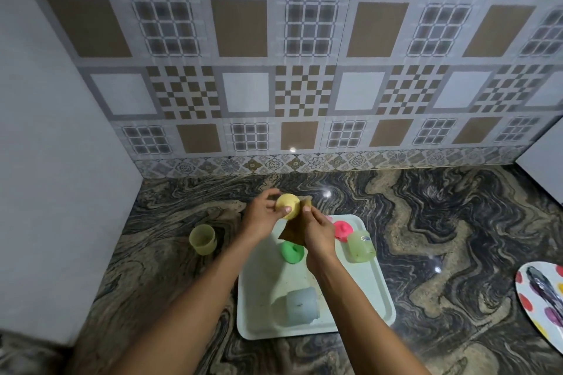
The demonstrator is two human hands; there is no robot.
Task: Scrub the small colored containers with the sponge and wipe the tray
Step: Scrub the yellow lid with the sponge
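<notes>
Lid [288, 205] was pinched by left hand [262, 218], sponge [291, 231] gripped by right hand [320, 236], above tray [359, 283] — hard scrubbing could knock it loose.

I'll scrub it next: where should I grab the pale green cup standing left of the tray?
Probably the cup by its side wall below the rim, coming from above: it stands upright, mouth up, apart from the tray.

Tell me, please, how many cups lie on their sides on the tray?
2: a pale-green cup at the tray's far right, beside the pink lid, and a grey-blue cup near its front edge. The right hand may hide more.
</notes>
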